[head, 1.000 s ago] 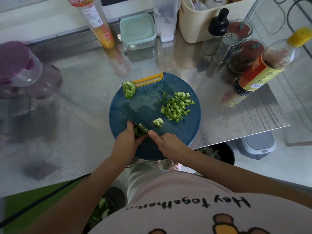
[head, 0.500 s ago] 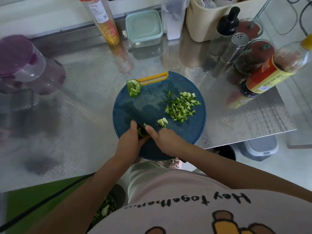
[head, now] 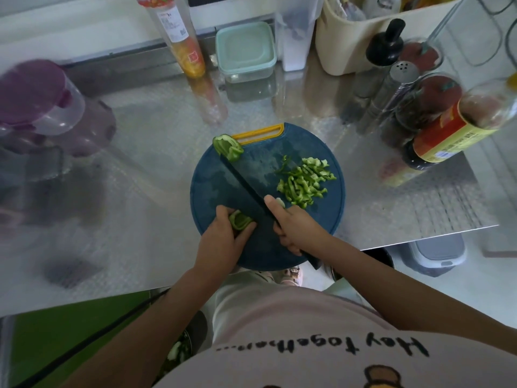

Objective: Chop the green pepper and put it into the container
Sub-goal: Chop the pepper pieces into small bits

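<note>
A round blue cutting board (head: 212, 189) with a yellow handle lies on the steel counter. My left hand (head: 223, 239) holds a piece of green pepper (head: 239, 220) down on the board's near left. My right hand (head: 296, 228) grips a dark knife (head: 246, 186), forefinger along its spine; the blade runs diagonally up-left, edge beside the held piece. A pile of chopped pepper strips (head: 305, 180) sits on the board's right. Another uncut pepper chunk (head: 228, 147) rests at the board's far edge. A lidded pale-green container (head: 245, 50) stands at the back.
A purple-lidded jug (head: 42, 105) stands at the left. A tall clear tube (head: 179, 37) and a beige tub (head: 363, 37) line the back. Sauce bottle (head: 458, 121), shaker (head: 394, 82) and spice jars crowd the right. The counter edge (head: 419, 239) runs just right of the board.
The knife blade has tipped up onto its edge, now seen as a thin diagonal line. Both hands stayed at the board's near edge, the left holding the pepper piece.
</note>
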The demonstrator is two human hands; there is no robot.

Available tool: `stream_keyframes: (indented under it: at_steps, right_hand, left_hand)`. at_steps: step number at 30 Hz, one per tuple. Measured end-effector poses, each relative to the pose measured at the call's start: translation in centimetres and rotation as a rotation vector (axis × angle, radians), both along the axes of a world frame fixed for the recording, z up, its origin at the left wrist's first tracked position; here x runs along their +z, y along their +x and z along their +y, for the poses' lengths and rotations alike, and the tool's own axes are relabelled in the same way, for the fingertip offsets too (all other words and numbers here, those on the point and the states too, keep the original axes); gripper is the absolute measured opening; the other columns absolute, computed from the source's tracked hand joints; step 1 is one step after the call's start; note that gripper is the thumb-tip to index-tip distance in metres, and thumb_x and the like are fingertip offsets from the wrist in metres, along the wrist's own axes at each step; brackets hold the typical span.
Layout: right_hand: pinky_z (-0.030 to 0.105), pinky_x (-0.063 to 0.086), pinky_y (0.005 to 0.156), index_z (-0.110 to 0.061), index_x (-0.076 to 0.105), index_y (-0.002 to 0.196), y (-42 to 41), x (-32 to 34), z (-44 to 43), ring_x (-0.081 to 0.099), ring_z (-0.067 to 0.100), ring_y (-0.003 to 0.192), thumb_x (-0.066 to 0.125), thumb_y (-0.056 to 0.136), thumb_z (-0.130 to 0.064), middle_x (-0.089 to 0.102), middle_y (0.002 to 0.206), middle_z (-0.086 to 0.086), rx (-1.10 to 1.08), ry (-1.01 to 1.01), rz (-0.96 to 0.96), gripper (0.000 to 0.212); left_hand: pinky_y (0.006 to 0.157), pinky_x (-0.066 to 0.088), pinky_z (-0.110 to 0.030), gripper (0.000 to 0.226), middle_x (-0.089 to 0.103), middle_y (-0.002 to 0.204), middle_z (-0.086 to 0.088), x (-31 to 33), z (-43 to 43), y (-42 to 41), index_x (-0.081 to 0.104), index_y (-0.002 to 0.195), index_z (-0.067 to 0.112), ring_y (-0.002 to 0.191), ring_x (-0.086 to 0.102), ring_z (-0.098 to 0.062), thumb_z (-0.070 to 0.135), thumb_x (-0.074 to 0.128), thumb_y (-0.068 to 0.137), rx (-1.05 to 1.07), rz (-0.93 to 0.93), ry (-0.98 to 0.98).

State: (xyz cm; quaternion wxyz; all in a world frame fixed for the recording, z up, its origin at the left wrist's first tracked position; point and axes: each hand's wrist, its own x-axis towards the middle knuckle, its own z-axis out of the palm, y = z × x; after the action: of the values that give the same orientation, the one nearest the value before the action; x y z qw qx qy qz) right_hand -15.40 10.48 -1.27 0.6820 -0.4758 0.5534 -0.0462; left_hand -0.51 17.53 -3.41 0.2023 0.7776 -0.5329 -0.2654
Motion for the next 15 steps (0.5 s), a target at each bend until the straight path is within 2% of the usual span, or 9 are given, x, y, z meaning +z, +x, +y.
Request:
stream_keyframes:
  at_steps: [2,4,7,10,12,15]
  right_hand:
    - [0.017,0.026,0.036,-0.022,0.033,0.058,-0.3,0.0,0.4,0.032,0.008,0.027,0.029,0.089,-0.068,0.035,0.042,-0.006,0.124,-0.092,0.048,0.055]
    - [0.018,0.032,0.046,-0.028,0.038,0.064,-0.3,-0.2,0.8,0.044,0.007,0.039,0.018,0.081,-0.075,0.042,0.056,-0.002,0.289,-0.208,0.123,0.054]
    - [0.023,0.035,0.053,-0.017,0.044,0.064,-0.6,-0.1,1.4,0.042,0.011,0.052,0.022,0.089,-0.068,0.046,0.061,0.002,0.350,-0.203,0.152,0.061]
    - [0.030,0.038,0.058,-0.012,0.043,0.059,-0.6,0.0,2.0,0.043,0.015,0.053,0.024,0.093,-0.063,0.047,0.060,0.006,0.413,-0.316,0.176,0.064]
    - [0.027,0.035,0.054,-0.010,0.036,0.051,-0.6,-0.1,2.3,0.040,0.016,0.048,0.027,0.095,-0.059,0.040,0.052,0.007,0.433,-0.434,0.190,0.066]
    - [0.023,0.029,0.049,-0.011,0.031,0.049,-0.7,-0.5,2.4,0.037,0.015,0.045,0.027,0.096,-0.057,0.035,0.048,0.005,0.455,-0.488,0.201,0.066]
  left_hand:
    - [0.064,0.041,-0.025,0.036,0.056,0.089,0.003,0.0,0.0,0.0,0.038,0.101,0.015,0.077,0.058,-0.016,0.037,0.062,0.086,-0.015,-0.008,0.016]
    - [0.064,0.041,-0.027,0.037,0.060,0.092,-0.004,0.0,-0.1,0.1,0.039,0.102,0.012,0.080,0.061,-0.023,0.034,0.064,0.086,-0.027,-0.012,0.030]
    - [0.060,0.041,-0.031,0.038,0.064,0.092,-0.011,-0.1,-0.1,0.2,0.038,0.100,0.010,0.078,0.063,-0.029,0.036,0.063,0.086,-0.040,-0.068,0.037]
    - [0.059,0.042,-0.032,0.045,0.065,0.094,-0.011,-0.4,0.3,0.3,0.039,0.110,0.009,0.079,0.063,-0.030,0.043,0.059,0.086,-0.064,-0.139,0.030]
    - [0.061,0.043,-0.032,0.055,0.064,0.098,-0.010,-0.7,0.5,0.3,0.037,0.122,0.008,0.084,0.063,-0.029,0.044,0.058,0.087,-0.075,-0.166,0.032]
    - [0.064,0.045,-0.034,0.061,0.063,0.102,-0.011,-1.0,0.6,0.3,0.033,0.129,0.007,0.088,0.062,-0.029,0.044,0.057,0.087,-0.082,-0.181,0.034]
